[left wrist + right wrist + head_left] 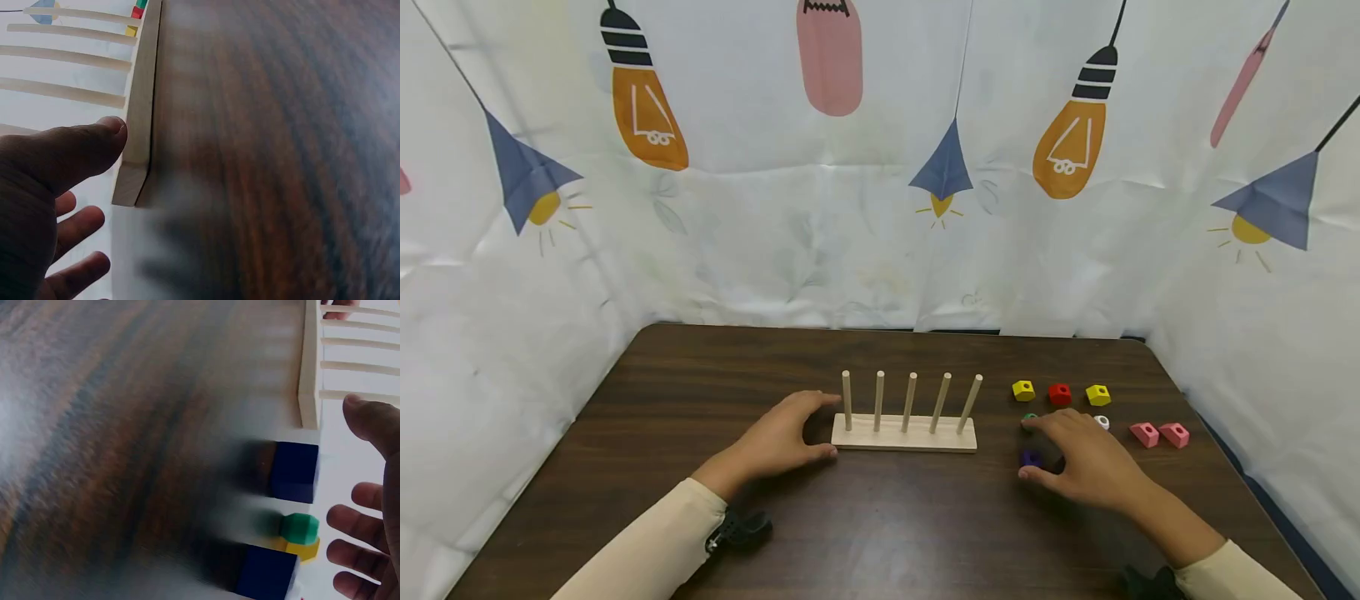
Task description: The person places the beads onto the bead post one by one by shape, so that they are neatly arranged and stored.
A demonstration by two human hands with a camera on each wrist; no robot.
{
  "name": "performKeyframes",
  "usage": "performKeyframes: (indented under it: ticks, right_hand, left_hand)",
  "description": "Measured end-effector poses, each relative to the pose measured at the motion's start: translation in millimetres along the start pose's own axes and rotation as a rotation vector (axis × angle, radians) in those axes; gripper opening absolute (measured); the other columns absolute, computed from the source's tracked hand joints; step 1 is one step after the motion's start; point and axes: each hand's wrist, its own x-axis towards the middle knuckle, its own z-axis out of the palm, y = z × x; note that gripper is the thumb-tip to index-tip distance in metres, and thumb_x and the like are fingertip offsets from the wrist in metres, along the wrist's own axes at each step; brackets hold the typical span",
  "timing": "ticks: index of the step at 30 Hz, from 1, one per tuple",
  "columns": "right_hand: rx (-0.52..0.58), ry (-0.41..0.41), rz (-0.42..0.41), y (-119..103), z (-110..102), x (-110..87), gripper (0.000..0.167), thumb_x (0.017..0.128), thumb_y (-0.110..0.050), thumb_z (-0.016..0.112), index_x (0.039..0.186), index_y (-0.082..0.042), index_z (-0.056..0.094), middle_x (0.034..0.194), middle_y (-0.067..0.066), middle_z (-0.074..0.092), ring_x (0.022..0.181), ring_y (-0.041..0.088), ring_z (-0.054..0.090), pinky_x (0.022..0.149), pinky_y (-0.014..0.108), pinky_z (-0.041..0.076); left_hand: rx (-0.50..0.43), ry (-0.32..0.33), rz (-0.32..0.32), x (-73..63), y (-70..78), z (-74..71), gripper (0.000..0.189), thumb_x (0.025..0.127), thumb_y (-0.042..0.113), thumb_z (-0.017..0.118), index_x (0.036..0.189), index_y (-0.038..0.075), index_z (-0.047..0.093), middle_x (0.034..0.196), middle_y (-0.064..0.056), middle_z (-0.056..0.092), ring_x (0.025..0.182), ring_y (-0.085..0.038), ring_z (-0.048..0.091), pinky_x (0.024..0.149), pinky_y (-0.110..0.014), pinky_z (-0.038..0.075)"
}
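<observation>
A pale wooden peg board (pixel 904 442) with several upright pegs stands mid-table. My left hand (pixel 778 437) is at its left end, thumb and fingers spread around that end; whether they touch the wood I cannot tell. To the right of the board, my right hand (pixel 1086 458) hovers over small blocks with thumb and fingers apart. Between them a dark blue block (pixel 1031 458) shows, and a green bead (pixel 1028 417) peeks out by the index fingertip. The right wrist view shows a second blue block (pixel 267 572), which the right hand hides in the head view.
Behind the right hand lie a red block (pixel 1060 394) and two yellow blocks, one the right yellow block (pixel 1097 395). A white bead (pixel 1102 422) is beside the knuckles. Two pink blocks, including the outer pink block (pixel 1174 435), sit further right. A printed curtain (pixel 865 250) surrounds the table.
</observation>
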Motion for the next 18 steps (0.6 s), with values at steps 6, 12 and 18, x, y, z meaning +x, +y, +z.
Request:
performKeyframes:
  ticks: [6, 12, 18]
  right_hand:
    - [0.0, -0.022, -0.019, -1, 7, -1.5, 0.068, 0.081, -0.059, 0.081, 0.129, -0.012, 0.069, 0.121, 0.003, 0.068, 0.113, 0.028, 0.062, 0.096, 0.056, 0.048]
    - [-0.006, -0.042, -0.007, 1, 11, -4.8, 0.063, 0.08, -0.053, 0.085, 0.128, -0.014, 0.069, 0.118, 0.001, 0.068, 0.109, 0.025, 0.062, 0.094, 0.055, 0.049]
    - [-0.023, -0.043, -0.021, 4, 14, -6.5, 0.056, 0.078, -0.044, 0.088, 0.123, -0.015, 0.071, 0.111, -0.003, 0.067, 0.103, 0.02, 0.061, 0.089, 0.05, 0.05]
  left_hand:
    - [0.006, -0.002, 0.021, 0.8, -4.4, 7.4, 0.069, 0.082, 0.03, 0.089, 0.141, 0.01, 0.059, 0.14, -0.007, 0.06, 0.137, -0.035, 0.048, 0.11, -0.054, 0.039]
    - [0.051, 0.005, 0.018, 0.3, -6.0, 11.3, 0.061, 0.081, 0.031, 0.089, 0.134, 0.011, 0.065, 0.136, -0.008, 0.063, 0.136, -0.036, 0.049, 0.11, -0.055, 0.039]
    - [0.051, 0.015, 0.032, 0.6, -5.8, 10.3, 0.054, 0.082, 0.03, 0.088, 0.129, 0.014, 0.068, 0.134, -0.007, 0.064, 0.136, -0.035, 0.049, 0.108, -0.055, 0.04]
